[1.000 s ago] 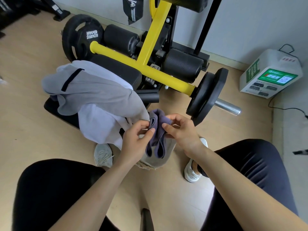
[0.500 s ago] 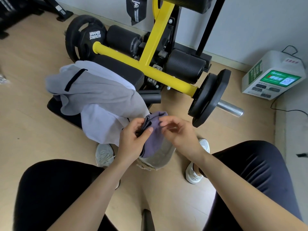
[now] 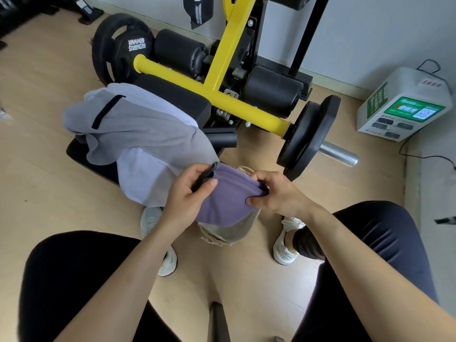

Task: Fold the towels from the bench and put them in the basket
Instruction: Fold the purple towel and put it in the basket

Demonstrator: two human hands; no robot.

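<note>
Gym floor: purple towel (image 3: 229,203) being folded over basket (image 3: 232,232), gripped by left hand (image 3: 187,193) and right hand (image 3: 276,196); lowering in follows.

Both bare forearms reach forward from the bottom edge, converging above the gap between the 2 spread thighs in black leggings. The left hand (image 3: 185,193) sits with its back up, thumb pressed on top and fingers curled under, pinching what it holds. The right hand (image 3: 276,193) is turned knuckles up, its fingers (image 3: 262,177) bent over the top and the thumb tucked below, closed in a grip. The 2 hands sit level and near each other, wrists angled slightly inward.
</note>
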